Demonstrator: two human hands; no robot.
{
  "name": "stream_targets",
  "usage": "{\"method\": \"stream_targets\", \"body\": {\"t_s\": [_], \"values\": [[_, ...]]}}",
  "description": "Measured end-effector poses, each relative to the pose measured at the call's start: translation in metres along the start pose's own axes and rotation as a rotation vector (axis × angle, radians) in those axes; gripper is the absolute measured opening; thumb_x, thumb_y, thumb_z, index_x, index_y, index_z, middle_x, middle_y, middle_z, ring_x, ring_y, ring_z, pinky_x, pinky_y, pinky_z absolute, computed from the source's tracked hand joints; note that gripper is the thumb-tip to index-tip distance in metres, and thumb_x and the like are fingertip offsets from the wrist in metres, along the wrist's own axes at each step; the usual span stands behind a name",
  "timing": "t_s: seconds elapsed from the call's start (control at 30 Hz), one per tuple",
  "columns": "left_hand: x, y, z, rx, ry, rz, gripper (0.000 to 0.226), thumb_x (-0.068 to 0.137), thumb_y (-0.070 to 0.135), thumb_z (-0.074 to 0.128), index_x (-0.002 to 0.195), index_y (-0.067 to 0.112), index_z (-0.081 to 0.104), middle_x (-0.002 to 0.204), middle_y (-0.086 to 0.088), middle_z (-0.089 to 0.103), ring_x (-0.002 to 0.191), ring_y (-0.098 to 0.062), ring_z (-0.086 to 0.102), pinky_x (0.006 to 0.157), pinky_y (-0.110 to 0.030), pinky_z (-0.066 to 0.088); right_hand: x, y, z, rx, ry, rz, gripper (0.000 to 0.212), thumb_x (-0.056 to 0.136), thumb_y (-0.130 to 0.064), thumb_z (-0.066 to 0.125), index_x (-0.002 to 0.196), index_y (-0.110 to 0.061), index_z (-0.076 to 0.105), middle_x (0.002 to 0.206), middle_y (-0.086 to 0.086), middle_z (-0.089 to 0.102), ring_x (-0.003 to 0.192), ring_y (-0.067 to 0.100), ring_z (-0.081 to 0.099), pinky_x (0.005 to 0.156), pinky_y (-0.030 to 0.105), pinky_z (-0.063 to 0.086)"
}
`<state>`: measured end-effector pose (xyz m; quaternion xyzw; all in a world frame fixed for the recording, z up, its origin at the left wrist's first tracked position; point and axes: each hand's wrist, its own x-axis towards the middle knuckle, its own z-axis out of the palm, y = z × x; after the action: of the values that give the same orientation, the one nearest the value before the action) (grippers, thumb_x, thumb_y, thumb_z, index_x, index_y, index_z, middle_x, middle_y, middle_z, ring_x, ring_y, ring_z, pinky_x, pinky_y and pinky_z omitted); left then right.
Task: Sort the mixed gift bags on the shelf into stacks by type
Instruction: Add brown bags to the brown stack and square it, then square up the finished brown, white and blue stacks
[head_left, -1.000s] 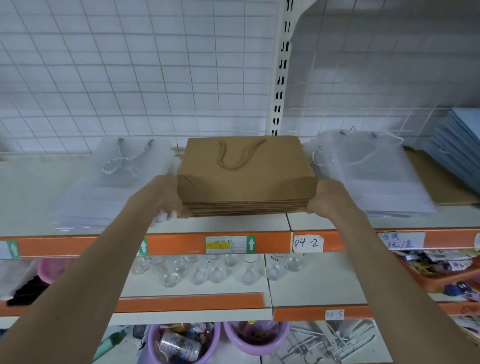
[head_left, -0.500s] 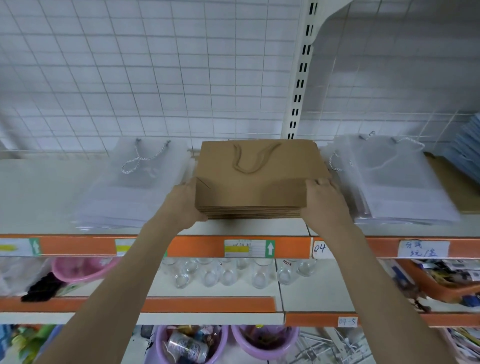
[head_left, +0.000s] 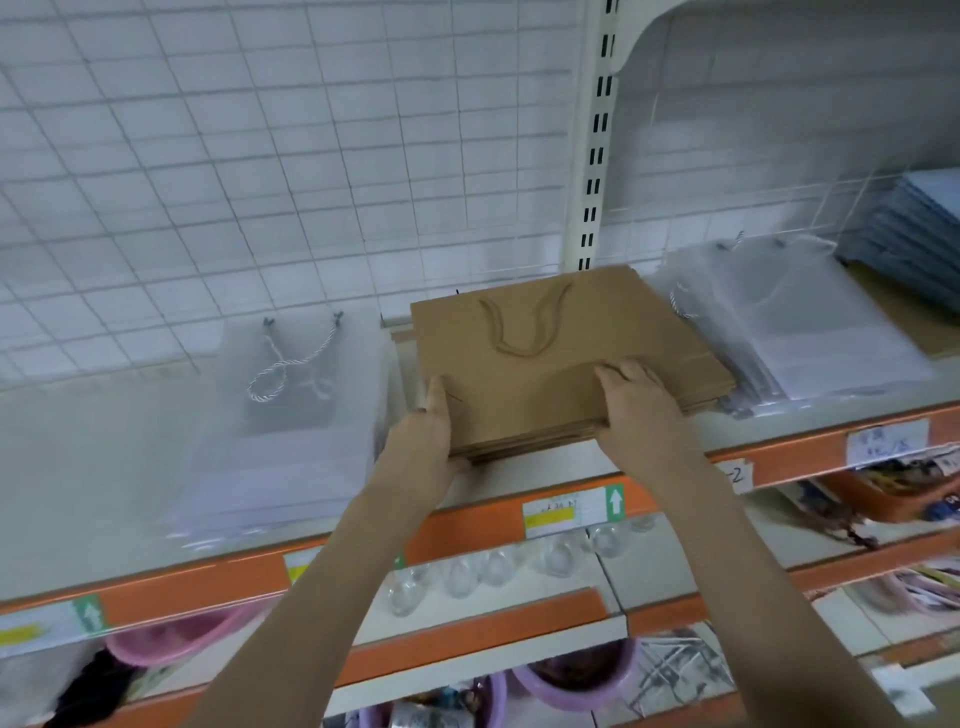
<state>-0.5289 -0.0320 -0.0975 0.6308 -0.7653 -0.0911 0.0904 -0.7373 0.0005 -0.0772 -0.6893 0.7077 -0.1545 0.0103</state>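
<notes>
Head view: left hand (head_left: 423, 434) and right hand (head_left: 641, 410) grip the flat kraft-paper bag stack (head_left: 561, 358) — frosted plastic bags (head_left: 291, 421) at 9 o'clock.

The left hand (head_left: 423, 431) and right hand (head_left: 641, 410) gripped the near corners of the brown paper bag stack (head_left: 561, 358) on the shelf (head_left: 810, 457) (orange front edge). Translucent bag stacks lay at left (head_left: 280, 431) and right (head_left: 800, 322), the right one touching it.

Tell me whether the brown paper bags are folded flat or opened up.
Folded flat. The brown paper bags lie in a thin stack on the shelf, the top handle flat against the paper, gripped by the left hand and right hand.
</notes>
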Motion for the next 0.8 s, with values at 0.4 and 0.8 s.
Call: {"method": "stream_targets", "body": {"t_s": [0.4, 0.8], "values": [[-0.012, -0.067, -0.079, -0.33, -0.185, 0.148, 0.091, 0.068, 0.028, 0.081, 0.143, 0.017, 0.032, 0.13, -0.002, 0.05, 0.098, -0.013, 0.054, 0.049, -0.012, 0.04, 0.002, -0.101, -0.006, 0.138, -0.25, -0.142, 0.069, 0.084, -0.002, 0.052, 0.146, -0.008, 0.022, 0.15, 0.006, 0.025, 0.137, 0.024, 0.025, 0.107, 0.028, 0.028], [0.0, -0.205, -0.101, -0.081, 0.02, -0.129, 0.063, 0.089, 0.043, 0.055, 0.136, 0.004, 0.039, 0.136, -0.013, 0.046, 0.128, -0.026, 0.039, 0.102, -0.03, 0.029, 0.049, -0.21, 0.035, 0.253, -0.326, 0.003, 0.042, 0.095, -0.039, 0.044, 0.114, -0.002, 0.053, 0.109, 0.015, 0.063, 0.099, 0.029, 0.059, 0.084, 0.036, 0.048]]}}
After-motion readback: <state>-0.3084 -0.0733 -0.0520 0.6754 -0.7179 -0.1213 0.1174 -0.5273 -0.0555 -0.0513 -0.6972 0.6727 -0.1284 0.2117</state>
